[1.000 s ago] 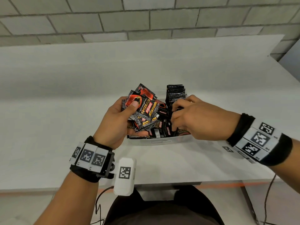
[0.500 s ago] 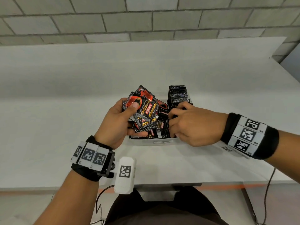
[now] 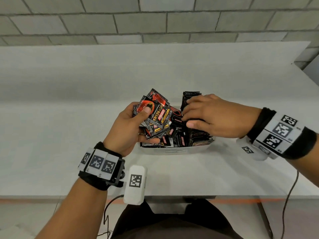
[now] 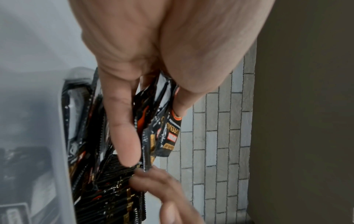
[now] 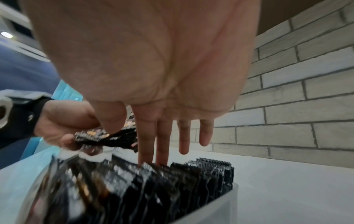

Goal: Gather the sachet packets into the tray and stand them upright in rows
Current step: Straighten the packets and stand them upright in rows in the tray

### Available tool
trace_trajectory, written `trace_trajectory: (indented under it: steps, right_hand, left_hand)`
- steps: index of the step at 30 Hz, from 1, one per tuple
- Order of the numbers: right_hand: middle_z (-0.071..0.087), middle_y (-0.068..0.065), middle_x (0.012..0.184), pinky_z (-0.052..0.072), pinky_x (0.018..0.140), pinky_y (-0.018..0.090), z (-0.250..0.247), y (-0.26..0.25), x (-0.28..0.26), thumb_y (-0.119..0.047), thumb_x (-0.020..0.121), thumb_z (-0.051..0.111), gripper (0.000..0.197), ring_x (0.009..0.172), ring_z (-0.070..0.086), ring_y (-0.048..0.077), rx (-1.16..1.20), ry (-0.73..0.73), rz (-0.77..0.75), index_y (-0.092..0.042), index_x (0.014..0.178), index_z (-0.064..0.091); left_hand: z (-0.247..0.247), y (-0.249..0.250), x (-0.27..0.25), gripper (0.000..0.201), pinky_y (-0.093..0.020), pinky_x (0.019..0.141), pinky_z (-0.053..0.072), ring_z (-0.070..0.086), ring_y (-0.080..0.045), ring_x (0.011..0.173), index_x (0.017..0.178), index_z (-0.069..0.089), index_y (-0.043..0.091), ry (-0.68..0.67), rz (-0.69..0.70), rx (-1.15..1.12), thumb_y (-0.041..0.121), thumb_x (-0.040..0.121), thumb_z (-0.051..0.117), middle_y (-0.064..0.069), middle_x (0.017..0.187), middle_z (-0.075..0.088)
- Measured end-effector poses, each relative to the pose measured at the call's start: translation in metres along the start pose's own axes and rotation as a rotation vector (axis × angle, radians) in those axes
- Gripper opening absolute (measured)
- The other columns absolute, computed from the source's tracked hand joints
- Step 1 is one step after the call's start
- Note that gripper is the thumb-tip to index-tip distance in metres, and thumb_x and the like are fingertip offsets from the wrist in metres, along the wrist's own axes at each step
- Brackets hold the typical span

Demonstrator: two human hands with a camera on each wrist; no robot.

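My left hand (image 3: 131,125) grips a fanned bunch of black-and-red sachet packets (image 3: 155,116) above the left end of a translucent white tray (image 3: 174,150), thumb pressed on the top one. The same bunch (image 4: 162,130) shows pinched between thumb and fingers in the left wrist view. A row of packets (image 5: 191,178) stands upright along the tray's right side, and loose packets (image 3: 172,138) lie in its left part. My right hand (image 3: 207,116) lies flat over the upright row (image 3: 191,96), its straight fingers (image 5: 162,139) touching the packet tops.
The tray (image 5: 220,201) sits near the middle of a white table (image 3: 69,128) whose front edge (image 3: 172,195) is close to my body. A grey brick wall (image 3: 155,19) runs behind it. A cable (image 3: 290,195) hangs off the front right.
My right hand has uncurled from picking among the packets and moved up and back, now lying flat on the upright row. The left hand keeps hold of its bunch.
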State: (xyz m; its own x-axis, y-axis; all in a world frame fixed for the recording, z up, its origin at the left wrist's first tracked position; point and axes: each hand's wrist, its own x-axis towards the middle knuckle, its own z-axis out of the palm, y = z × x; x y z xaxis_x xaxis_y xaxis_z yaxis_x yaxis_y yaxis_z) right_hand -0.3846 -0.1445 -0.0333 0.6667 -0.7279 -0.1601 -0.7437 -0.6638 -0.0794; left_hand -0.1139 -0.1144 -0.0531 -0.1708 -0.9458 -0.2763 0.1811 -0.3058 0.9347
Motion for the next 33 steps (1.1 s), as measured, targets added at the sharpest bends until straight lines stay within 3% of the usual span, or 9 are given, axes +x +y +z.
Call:
trace_trajectory:
  steps: [4, 9, 12, 14, 18, 21, 25, 28, 33]
  right_hand:
    - [0.063, -0.012, 0.109, 0.045, 0.096, 0.040, -0.023, -0.012, -0.002, -0.057, 0.099, 0.033, 0.045, 0.107, 0.053, 0.014, 0.234, 0.248, 0.133, -0.031, 0.121, 0.063]
    - [0.073, -0.005, 0.083, 0.055, 0.080, 0.039, -0.045, -0.030, -0.003, -0.045, 0.097, 0.059, 0.020, 0.080, 0.068, 0.016, 0.576, 0.499, 0.289, -0.029, 0.101, 0.071]
    - [0.074, -0.003, 0.082, 0.057, 0.077, 0.038, -0.045, -0.037, 0.004, -0.043, 0.081, 0.079, 0.023, 0.076, 0.070, 0.018, 0.739, 0.443, 0.307, -0.027, 0.096, 0.073]
    - [0.074, 0.004, 0.085, 0.060, 0.075, 0.042, -0.043, -0.035, 0.006, -0.030, 0.077, 0.086, 0.026, 0.075, 0.071, 0.027, 0.841, 0.403, 0.301, -0.020, 0.098, 0.073]
    - [0.074, 0.009, 0.079, 0.058, 0.064, 0.036, -0.042, -0.029, 0.009, -0.009, 0.079, 0.083, 0.026, 0.061, 0.071, 0.026, 0.980, 0.364, 0.318, -0.010, 0.101, 0.068]
    - [0.074, 0.006, 0.076, 0.061, 0.066, 0.042, -0.041, -0.034, 0.018, -0.016, 0.079, 0.084, 0.023, 0.063, 0.072, 0.032, 0.932, 0.401, 0.328, -0.013, 0.098, 0.070]
    - [0.075, 0.000, 0.080, 0.061, 0.066, 0.031, -0.053, -0.032, 0.026, -0.031, 0.090, 0.074, 0.018, 0.065, 0.072, 0.017, 0.814, 0.426, 0.305, -0.025, 0.107, 0.075]
    - [0.076, -0.001, 0.083, 0.060, 0.068, 0.030, -0.068, -0.020, 0.030, -0.030, 0.095, 0.068, 0.012, 0.067, 0.070, 0.011, 0.770, 0.453, 0.338, -0.025, 0.102, 0.075]
    - [0.073, -0.004, 0.085, 0.062, 0.079, 0.039, -0.078, -0.013, 0.044, -0.024, 0.093, 0.070, 0.009, 0.071, 0.073, 0.011, 0.666, 0.368, 0.321, -0.025, 0.100, 0.075]
  left_hand:
    - [0.005, 0.003, -0.004, 0.026, -0.047, 0.059, 0.062, 0.075, -0.037, 0.094, 0.122, 0.058, 0.014, -0.076, -0.001, -0.045, 0.025, 0.099, 0.057, -0.008, 0.114, 0.072]
    - [0.012, 0.007, -0.011, 0.037, -0.049, 0.058, 0.062, 0.073, -0.037, 0.089, 0.128, 0.057, 0.012, -0.267, 0.009, -0.067, 0.025, 0.094, 0.058, -0.012, 0.113, 0.070]
    - [0.013, 0.007, -0.010, 0.040, -0.049, 0.059, 0.062, 0.072, -0.038, 0.090, 0.133, 0.054, 0.010, -0.300, 0.015, -0.067, 0.025, 0.097, 0.059, -0.019, 0.122, 0.066]
    - [0.014, 0.007, -0.010, 0.041, -0.050, 0.059, 0.062, 0.072, -0.040, 0.091, 0.134, 0.053, 0.010, -0.285, 0.007, -0.057, 0.024, 0.096, 0.059, -0.020, 0.124, 0.066]
    - [0.014, 0.006, -0.010, 0.041, -0.050, 0.060, 0.062, 0.073, -0.038, 0.092, 0.132, 0.055, 0.010, -0.245, 0.006, -0.063, 0.023, 0.093, 0.060, -0.020, 0.126, 0.065]
    - [0.017, 0.009, -0.009, 0.038, -0.046, 0.057, 0.061, 0.074, -0.038, 0.090, 0.130, 0.054, 0.009, -0.213, 0.014, -0.078, 0.023, 0.094, 0.060, -0.021, 0.122, 0.067]
    - [0.007, 0.021, -0.001, 0.018, -0.039, 0.051, 0.059, 0.075, -0.035, 0.083, 0.117, 0.058, 0.013, -0.039, 0.122, -0.160, 0.018, 0.100, 0.057, -0.017, 0.114, 0.071]
    - [-0.017, 0.034, 0.005, 0.007, -0.037, 0.053, 0.060, 0.076, -0.030, 0.084, 0.108, 0.059, 0.017, 0.121, 0.196, -0.202, 0.018, 0.100, 0.058, -0.008, 0.109, 0.072]
    - [-0.028, 0.041, 0.006, 0.018, -0.038, 0.050, 0.060, 0.076, -0.028, 0.079, 0.118, 0.057, 0.014, 0.017, 0.133, -0.030, 0.018, 0.101, 0.058, -0.012, 0.109, 0.070]
